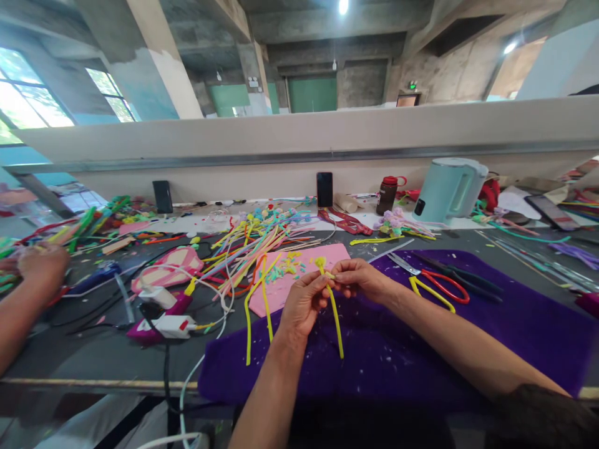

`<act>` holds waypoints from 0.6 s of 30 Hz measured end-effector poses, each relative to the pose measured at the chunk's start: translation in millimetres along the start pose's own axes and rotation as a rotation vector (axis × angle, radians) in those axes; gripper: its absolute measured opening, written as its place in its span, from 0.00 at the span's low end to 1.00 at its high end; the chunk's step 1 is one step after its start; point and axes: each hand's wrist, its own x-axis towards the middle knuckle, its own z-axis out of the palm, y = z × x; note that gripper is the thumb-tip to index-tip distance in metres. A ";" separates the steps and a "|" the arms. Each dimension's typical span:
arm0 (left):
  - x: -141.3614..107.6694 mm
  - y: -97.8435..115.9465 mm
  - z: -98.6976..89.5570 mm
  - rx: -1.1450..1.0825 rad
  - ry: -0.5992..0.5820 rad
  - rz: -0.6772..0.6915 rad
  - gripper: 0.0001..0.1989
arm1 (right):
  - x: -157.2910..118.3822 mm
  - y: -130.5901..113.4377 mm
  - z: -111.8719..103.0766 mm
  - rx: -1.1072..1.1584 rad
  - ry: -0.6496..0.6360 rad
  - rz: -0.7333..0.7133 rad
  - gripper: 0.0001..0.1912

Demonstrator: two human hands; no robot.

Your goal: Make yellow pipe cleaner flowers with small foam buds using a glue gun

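Note:
A yellow pipe cleaner (337, 327) with a small bloom-like head is pinched between my two hands above the purple cloth (388, 368). My left hand (303, 302) grips it just below the head, and its stem hangs down past the fingers. From the right, my right hand (359, 279) closes its fingertips on the same piece. Bent yellow pipe cleaners (248, 330) lie to the left of my left hand. Behind the hands is a pink mat (327, 254) with small yellow and teal bits scattered on it.
Red-handled scissors (444, 284) and dark pliers (468, 280) rest right on the cloth. Colourful pipe cleaners (243, 249) pile up behind. A kettle (444, 193), bottle (387, 194) and phone (324, 189) stand along the back. Power strips (161, 324) with cables lie left, near a co-worker's hand (44, 268).

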 end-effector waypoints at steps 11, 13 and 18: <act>1.5 -0.4 0.8 0.053 0.020 -0.024 0.10 | -4.2 -9.9 -0.3 -0.084 -0.025 0.039 0.07; 1.7 0.7 2.5 0.065 0.027 -0.025 0.10 | -4.6 -11.6 -0.5 -0.090 -0.040 0.051 0.07; 1.7 3.8 5.2 0.027 0.055 -0.038 0.08 | -5.9 -24.7 -1.4 -0.184 0.033 0.021 0.09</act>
